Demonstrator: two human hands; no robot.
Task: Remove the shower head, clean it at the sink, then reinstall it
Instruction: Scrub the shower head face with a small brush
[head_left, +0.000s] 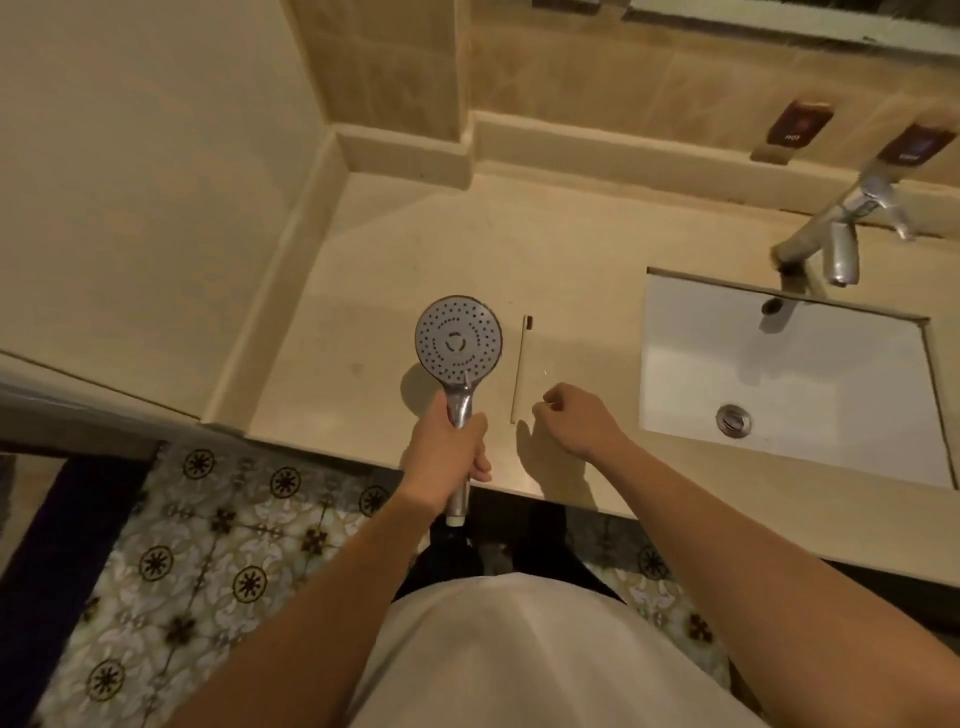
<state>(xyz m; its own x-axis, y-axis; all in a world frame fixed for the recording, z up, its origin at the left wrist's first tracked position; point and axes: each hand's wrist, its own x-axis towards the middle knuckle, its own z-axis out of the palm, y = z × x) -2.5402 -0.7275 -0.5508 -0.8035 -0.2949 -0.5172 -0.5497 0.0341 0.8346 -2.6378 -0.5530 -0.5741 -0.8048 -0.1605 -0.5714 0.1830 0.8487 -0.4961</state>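
My left hand (448, 451) grips the chrome handle of the shower head (458, 339), whose round nozzle face points up over the beige countertop (415, 249). No hose is attached at the handle's lower end. A thin cream toothbrush (521, 369) lies on the counter just right of the shower head. My right hand (576, 421) hovers beside the toothbrush's near end, fingers loosely curled and holding nothing. The white sink (779, 374) is set into the counter to the right, with a chrome faucet (826, 234) over its far edge.
The sink's drain plug (733, 419) sits near its front. Hot and cold labels (800, 122) are fixed on the tiled backsplash. A wall bounds the counter on the left. Patterned floor tiles (208, 545) lie below the counter's front edge.
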